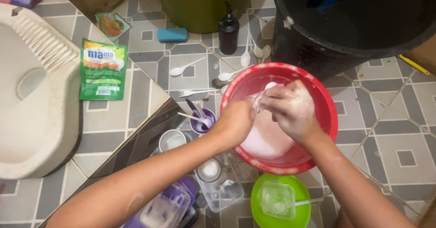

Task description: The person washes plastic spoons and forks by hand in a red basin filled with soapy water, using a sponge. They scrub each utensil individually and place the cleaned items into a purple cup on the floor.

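Both my hands work over a red plastic basin (327, 105) that holds soapy, pinkish water on the tiled floor. My left hand (236, 121) grips a small pale item at the basin's near-left rim. My soapy right hand (288, 107) is closed on a white foamy sponge or cloth (271, 86) and presses it against that item. What the item is stays hidden by my fingers and the foam.
White plastic spoons and a fork (193, 92) lie on the tiles, beside a dark pump bottle (228, 30) and a large black tub (354, 23). A purple cup (203, 122), clear containers (220, 187), a green bowl (280, 203), a green sachet (103, 69) and a squat toilet (32, 91) surround me.
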